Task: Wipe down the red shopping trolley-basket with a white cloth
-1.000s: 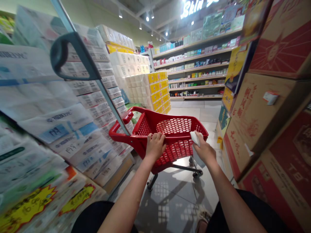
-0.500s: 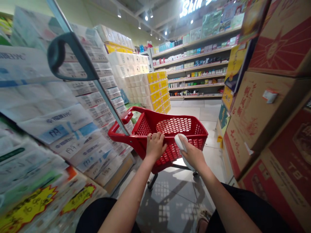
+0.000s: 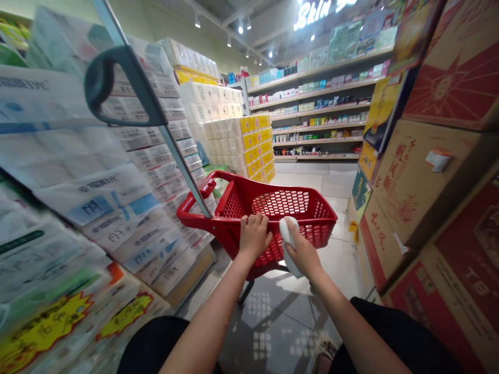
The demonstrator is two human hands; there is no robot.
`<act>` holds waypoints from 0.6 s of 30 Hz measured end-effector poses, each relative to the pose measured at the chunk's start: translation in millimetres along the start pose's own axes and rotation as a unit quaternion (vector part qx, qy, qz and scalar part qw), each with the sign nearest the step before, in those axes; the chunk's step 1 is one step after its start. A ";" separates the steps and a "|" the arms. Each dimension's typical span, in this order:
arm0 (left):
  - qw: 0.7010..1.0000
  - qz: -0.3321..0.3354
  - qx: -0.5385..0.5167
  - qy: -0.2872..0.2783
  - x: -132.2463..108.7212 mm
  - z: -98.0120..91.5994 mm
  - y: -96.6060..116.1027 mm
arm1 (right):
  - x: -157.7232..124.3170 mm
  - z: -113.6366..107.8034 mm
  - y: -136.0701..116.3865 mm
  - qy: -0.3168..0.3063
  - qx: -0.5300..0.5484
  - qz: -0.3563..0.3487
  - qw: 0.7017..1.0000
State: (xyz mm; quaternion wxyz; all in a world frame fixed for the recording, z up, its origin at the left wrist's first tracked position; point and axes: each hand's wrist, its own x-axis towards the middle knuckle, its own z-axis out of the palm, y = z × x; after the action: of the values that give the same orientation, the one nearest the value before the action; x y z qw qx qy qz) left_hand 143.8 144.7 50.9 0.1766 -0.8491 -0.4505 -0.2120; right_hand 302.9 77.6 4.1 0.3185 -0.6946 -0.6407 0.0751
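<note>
In front of me stands a red plastic shopping cart (image 3: 230,234) with perforated sides and a grey pull handle (image 3: 150,98) rising to the upper left. My left hand (image 3: 254,234) is closed over the cart's near rim, fingers hooked on top. A folded white cloth (image 3: 290,252) is in my right hand (image 3: 304,252), pressed against the near rim and side to the right of my left hand. The cloth hangs down below my right fingers. I see nothing inside the part of the basket that shows.
Packs of tissue paper (image 3: 117,197) are stacked along the left, with yellow price signs (image 3: 125,314) low down. Cardboard boxes (image 3: 432,176) rise on the right. Beyond the tiled floor (image 3: 304,182), shelves (image 3: 319,111) carry many small products.
My right hand and the cloth have shifted slightly left along the rim, closer to my left hand. My left hand still grips the rim. The whole view has moved a little.
</note>
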 end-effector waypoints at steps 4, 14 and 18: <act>1.000 0.006 0.002 -0.005 -1.5 -1.0 -0.3 | -1.9 5.2 -23.7 -0.038 -0.019 -0.041 0.998; 1.000 0.029 0.005 0.007 -0.7 0.9 -4.7 | 14.1 -27.9 42.1 0.045 -0.076 0.107 0.990; 1.000 0.016 -0.001 0.007 0.5 0.9 0.2 | 11.5 -19.8 32.2 0.049 -0.041 0.097 0.993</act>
State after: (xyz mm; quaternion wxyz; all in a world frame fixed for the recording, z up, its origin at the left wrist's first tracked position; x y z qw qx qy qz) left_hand 144.4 145.4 50.3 0.1820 -0.8550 -0.4350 -0.2158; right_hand 342.0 82.3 5.8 0.3119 -0.7689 -0.5564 0.0446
